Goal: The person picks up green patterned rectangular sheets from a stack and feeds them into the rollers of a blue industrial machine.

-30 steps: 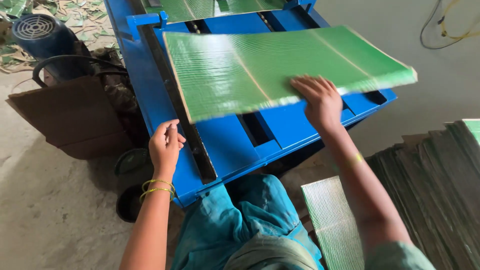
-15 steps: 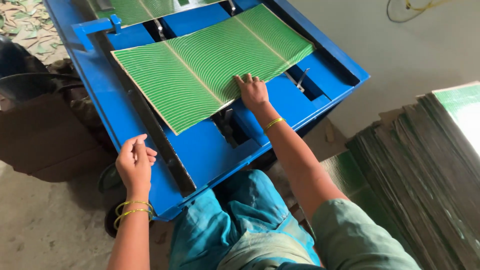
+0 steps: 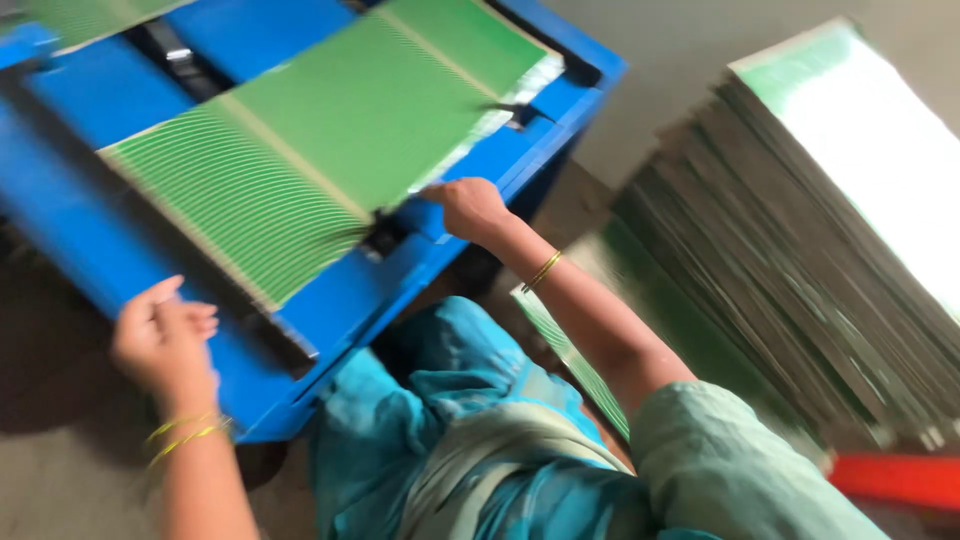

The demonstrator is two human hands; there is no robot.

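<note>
Green ribbed sheet (image 3: 330, 140) now lies flat on the blue machine bed (image 3: 90, 230); a second ago it was held up in the air above it, half a second ago it was just settling. Feeding-in looks nearly done; sheet sits against the far side of the bed, near edge by the slot.

Right hand (image 3: 470, 208) rests at the sheet's near edge, fingers (image 3: 440, 192) curled down onto it, pressing or nudging rather than gripping; blur hides how tightly closed they are. Left hand (image 3: 165, 335) hovers over the front lip of the bed, fingers loosely bent, holding nothing.

Around: tall stack of like sheets (image 3: 800, 240) at right, a loose sheet (image 3: 570, 350) leaning by the knee, red object (image 3: 900, 478) low right. Second green sheet (image 3: 90, 20) at far end of the bed. Nothing blocks the sheet's path that I can see.
</note>
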